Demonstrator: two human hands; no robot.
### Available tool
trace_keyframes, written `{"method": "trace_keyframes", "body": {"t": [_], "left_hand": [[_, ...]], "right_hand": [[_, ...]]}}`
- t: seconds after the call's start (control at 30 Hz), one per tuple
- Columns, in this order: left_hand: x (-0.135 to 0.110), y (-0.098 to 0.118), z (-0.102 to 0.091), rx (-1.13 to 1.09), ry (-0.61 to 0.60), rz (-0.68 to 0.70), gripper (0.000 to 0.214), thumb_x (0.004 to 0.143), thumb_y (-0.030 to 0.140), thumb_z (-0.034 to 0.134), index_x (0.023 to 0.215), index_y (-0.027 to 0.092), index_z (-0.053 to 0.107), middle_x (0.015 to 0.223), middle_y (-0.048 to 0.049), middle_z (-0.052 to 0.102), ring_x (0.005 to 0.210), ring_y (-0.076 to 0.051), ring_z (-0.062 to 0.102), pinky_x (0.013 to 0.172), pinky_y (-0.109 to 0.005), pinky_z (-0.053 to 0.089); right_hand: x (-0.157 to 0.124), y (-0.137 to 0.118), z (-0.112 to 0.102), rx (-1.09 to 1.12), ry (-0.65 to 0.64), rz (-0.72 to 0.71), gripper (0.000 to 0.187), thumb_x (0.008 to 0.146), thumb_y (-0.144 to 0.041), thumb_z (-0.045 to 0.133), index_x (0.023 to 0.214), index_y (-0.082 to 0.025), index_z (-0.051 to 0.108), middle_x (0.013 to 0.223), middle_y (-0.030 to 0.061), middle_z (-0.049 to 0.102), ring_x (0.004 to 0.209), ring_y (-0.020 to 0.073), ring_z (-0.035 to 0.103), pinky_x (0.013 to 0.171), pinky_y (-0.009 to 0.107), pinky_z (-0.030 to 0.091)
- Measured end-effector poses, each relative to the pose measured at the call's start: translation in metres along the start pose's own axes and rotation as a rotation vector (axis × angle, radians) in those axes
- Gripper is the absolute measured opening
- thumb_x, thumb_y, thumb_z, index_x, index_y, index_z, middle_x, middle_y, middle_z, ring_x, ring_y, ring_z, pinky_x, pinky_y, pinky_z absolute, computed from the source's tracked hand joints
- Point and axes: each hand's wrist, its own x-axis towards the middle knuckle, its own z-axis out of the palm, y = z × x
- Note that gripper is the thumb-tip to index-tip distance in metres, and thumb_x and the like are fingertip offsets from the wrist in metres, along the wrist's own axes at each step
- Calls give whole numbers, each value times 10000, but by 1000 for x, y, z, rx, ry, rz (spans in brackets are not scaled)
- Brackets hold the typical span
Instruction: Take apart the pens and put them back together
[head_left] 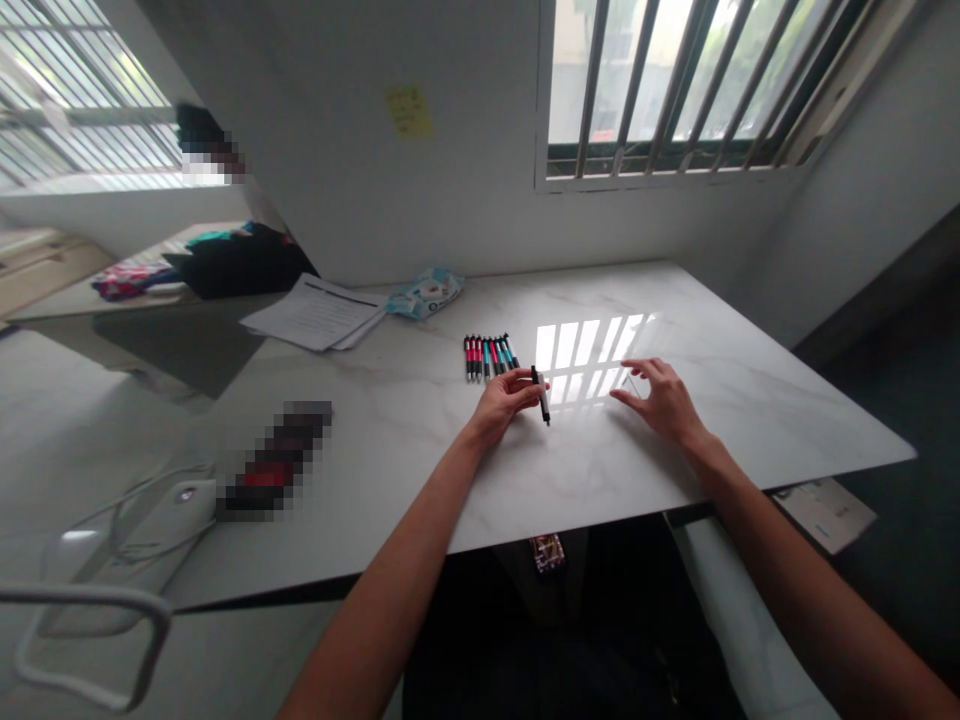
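Two bare hands above a pale, marbled counter, with a pen held in the left hand. The pen, dark at both ends and lighter along its middle, stands tilted, its upper end leaning toward the person's left; whether its lower end touches the counter cannot be told. Judged by its form, it is light, stiff and not readily broken; a smooth barrel, if such it is, may roll or turn under loose fingers. The best hold is probably a pinch about the middle of the barrel, leaving both ends free. The left grip is closed on the pen between thumb and fingers, the forearm running in from the lower edge with the wrist low over the counter. The right hand lies well apart from it, its grip parted, thumb and forefinger curved toward each other with a gap between; a faint, pale line shows there, and whether it is a clear object or glare cannot be told. The right forearm slants in from the lower right corner. Just beyond the left hand lies a row of pens, side by side, in red, teal and black.
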Motion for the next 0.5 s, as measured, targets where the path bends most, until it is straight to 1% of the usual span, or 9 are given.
{"method": "trace_keyframes", "body": {"t": [0.07, 0.13, 0.27, 0.4, 0.5], "left_hand": [[0, -1, 0, 13, -3, 4, 542, 598, 357, 973, 1031, 141, 728, 1014, -124, 792, 849, -176, 723, 816, -311, 538], [0, -1, -1, 24, -4, 4, 532, 603, 359, 968, 1027, 143, 731, 1016, -121, 792, 849, -172, 718, 809, -306, 536], [0, -1, -1, 25, 4, 7, 512, 603, 367, 965, 1006, 151, 734, 1009, -107, 790, 842, -164, 710, 793, -294, 526], [-2, 0, 1, 28, 6, 3, 526, 599, 379, 963, 1022, 157, 742, 1003, -108, 791, 834, -171, 708, 803, -310, 523], [-2, 1, 1, 22, 11, 5, 534, 597, 383, 964, 1032, 163, 745, 996, -105, 793, 825, -174, 708, 801, -315, 520]], "right_hand": [[-5, 18, -3, -22, 11, 39, 458, 885, -539, 738, 1183, -192, 724, 999, 121, 704, 918, 306, 654, 905, 490, 534], [-8, 25, -3, -23, 8, 57, 408, 881, -550, 734, 1086, -198, 759, 932, 104, 717, 866, 289, 656, 878, 462, 529], [-10, 23, 1, -14, -4, 87, 299, 901, -494, 694, 956, -217, 793, 862, 73, 736, 807, 262, 658, 841, 422, 521], [-9, 21, 3, -20, -52, 105, 263, 920, -438, 641, 876, -231, 799, 827, 60, 753, 793, 258, 666, 837, 422, 525], [-9, 19, 1, 1, -6, 76, 271, 924, -455, 649, 875, -234, 797, 889, 75, 781, 861, 278, 695, 856, 435, 542]]}}
